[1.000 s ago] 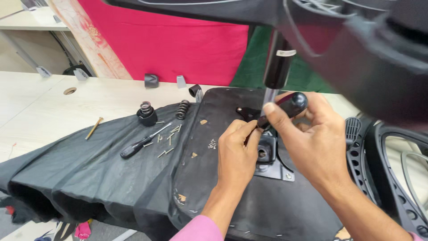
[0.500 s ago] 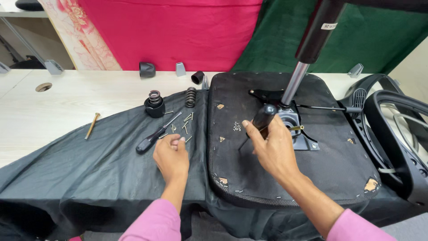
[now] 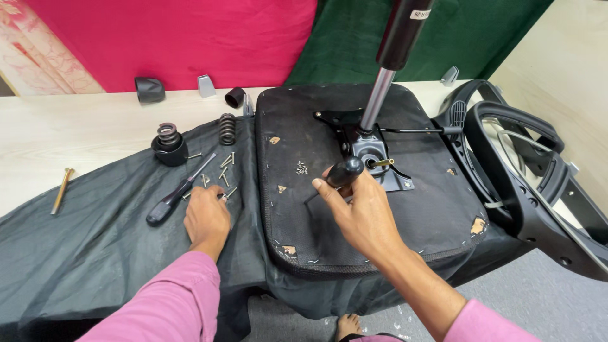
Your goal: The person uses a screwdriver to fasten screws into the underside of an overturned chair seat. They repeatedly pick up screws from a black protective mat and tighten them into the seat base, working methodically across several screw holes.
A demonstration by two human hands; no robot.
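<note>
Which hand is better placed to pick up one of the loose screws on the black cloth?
Left. The left hand already rests at the loose screws beside the screwdriver, while the right hand is occupied holding a black knob over the seat base.

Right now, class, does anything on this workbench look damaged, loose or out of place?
Yes. The upturned seat base has torn fabric along its edges, showing tan patches. Loose screws lie scattered on the black cloth by the left hand. One long brass bolt lies apart on the bare table.
</note>
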